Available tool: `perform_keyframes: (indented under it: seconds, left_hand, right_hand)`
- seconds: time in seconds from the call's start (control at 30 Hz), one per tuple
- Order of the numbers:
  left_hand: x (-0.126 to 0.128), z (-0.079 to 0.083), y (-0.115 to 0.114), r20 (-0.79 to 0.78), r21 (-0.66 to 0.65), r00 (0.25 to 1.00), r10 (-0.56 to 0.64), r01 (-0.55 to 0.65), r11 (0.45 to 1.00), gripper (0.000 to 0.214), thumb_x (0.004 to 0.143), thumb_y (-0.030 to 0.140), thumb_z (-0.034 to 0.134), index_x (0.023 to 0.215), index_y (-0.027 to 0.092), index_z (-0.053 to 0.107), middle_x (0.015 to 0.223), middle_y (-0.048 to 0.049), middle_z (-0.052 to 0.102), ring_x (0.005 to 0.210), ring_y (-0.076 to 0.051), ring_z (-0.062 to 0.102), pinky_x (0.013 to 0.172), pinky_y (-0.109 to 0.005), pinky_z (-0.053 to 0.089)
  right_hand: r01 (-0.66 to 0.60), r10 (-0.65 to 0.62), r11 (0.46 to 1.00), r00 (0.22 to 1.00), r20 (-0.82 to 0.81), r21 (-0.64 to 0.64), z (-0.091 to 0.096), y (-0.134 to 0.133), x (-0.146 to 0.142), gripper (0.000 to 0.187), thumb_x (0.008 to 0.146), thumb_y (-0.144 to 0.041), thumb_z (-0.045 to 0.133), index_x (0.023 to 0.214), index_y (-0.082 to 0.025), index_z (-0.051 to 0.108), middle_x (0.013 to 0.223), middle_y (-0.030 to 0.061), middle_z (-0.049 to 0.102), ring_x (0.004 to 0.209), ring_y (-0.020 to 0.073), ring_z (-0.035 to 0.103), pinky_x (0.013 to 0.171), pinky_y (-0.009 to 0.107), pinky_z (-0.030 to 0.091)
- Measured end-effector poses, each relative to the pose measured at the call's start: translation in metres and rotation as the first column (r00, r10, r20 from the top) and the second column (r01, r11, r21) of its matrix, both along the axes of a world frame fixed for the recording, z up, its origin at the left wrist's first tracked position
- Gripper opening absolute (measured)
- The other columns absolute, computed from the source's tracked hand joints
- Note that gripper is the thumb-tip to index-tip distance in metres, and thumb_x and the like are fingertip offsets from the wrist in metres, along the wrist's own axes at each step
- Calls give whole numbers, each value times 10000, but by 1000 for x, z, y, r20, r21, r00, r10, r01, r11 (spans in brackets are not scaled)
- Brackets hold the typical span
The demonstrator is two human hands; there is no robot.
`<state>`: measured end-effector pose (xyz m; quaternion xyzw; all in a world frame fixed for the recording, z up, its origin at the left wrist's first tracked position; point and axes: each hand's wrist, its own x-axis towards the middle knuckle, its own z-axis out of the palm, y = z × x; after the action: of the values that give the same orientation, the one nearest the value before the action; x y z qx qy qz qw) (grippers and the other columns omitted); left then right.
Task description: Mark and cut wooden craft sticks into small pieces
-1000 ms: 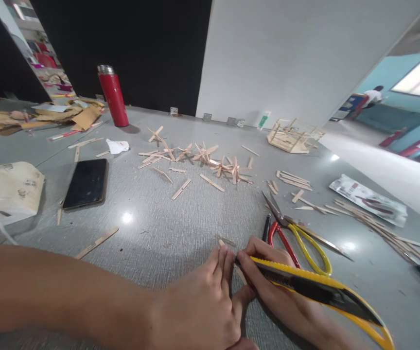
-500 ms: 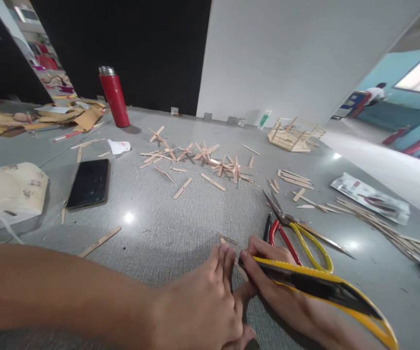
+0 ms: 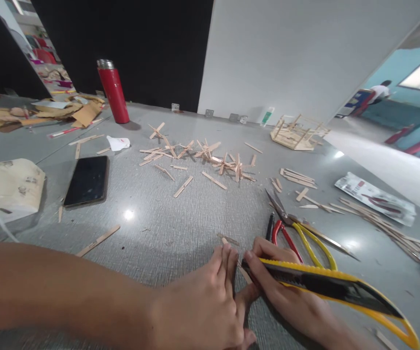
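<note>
My left hand (image 3: 202,301) lies over a thin wooden stick (image 3: 245,273) on the grey table, its fingers together and pressing the stick down. One end of the stick pokes out past the fingertips. In my right hand (image 3: 293,299) is a yellow and black utility knife (image 3: 326,283), gripped close to its front end. The front of the knife is at the stick, right beside my left fingers; the blade itself is hidden. A small wood piece (image 3: 228,239) lies just beyond my left fingertips.
Scissors (image 3: 282,210) with red and yellow handles nearby lie beyond my right hand. Crossed wooden sticks (image 3: 210,154) are scattered mid-table. A phone (image 3: 88,181), a red flask (image 3: 113,92), a wooden frame model (image 3: 293,136) and long sticks (image 3: 385,223) lie around.
The utility knife and my right hand have shifted slightly to the right. My left hand stays pressed on the stick. The whole view has moved a little.
</note>
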<state>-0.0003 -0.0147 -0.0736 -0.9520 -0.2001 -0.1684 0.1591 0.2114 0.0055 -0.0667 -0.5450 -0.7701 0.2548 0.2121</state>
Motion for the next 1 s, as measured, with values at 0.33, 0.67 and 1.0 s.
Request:
perform_keyframes:
  seconds: [0.33,0.67,1.0]
  left_hand:
    - [-4,3,-5,-56,91,995,81,-76,993,427,1033,252,463,1361,28,621,1251,-219,735,1212,-392,663,1070,-532,400]
    - [3,-12,-9,184,-5,979,93,-94,996,257,982,195,503,1066,65,708,881,-105,673,813,-247,584,779,-387,436]
    - [2,-25,-9,214,28,963,165,-175,984,324,1036,348,484,1214,164,684,1199,-161,741,1077,-322,646,966,-479,397]
  right_hand:
    - [120,-115,990,991,-66,79,7,-2,-2,353,1040,-472,504,764,-261,569,722,-13,620,663,181,574,677,344,467]
    - [286,-292,956,926,-239,-61,5,-5,2,316,998,-573,568,935,-272,640,687,-32,617,517,142,541,486,273,440]
    - [231,-291,953,872,-394,-194,-4,-8,9,380,1019,-578,546,858,-237,587,663,-20,653,441,106,516,417,227,411]
